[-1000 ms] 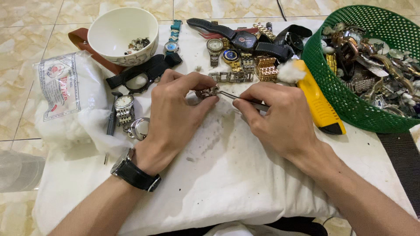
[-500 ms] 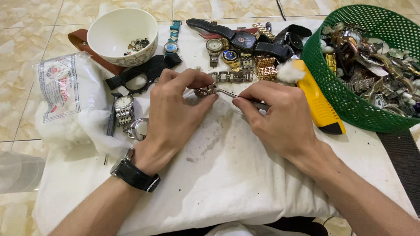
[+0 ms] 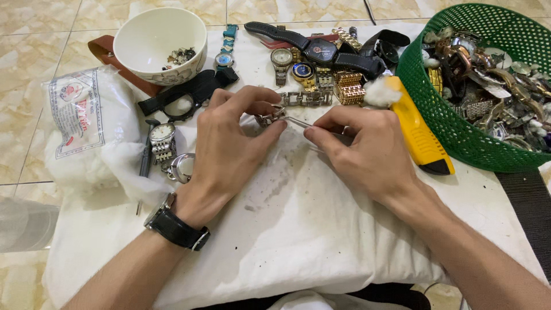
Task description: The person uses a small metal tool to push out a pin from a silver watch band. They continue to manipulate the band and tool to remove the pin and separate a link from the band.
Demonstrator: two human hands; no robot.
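Over the stained white cloth (image 3: 298, 229), pinched a small metal watch piece (image 3: 265, 119) in left hand (image 3: 229, 149); gripped thin tweezers (image 3: 298, 121) in right hand (image 3: 367, 155). Slipping tip, judged likely to flick piece away.

Parts hidden or cut off at the watch bench

The left hand (image 3: 229, 143) covers most of the small metal watch piece (image 3: 267, 119), so its shape cannot be told. The thin tool (image 3: 298, 122) disappears under the right hand (image 3: 367, 152). The green basket (image 3: 442, 115) is cut by the right edge. The bits inside the white bowl (image 3: 155, 40) are too small to tell.
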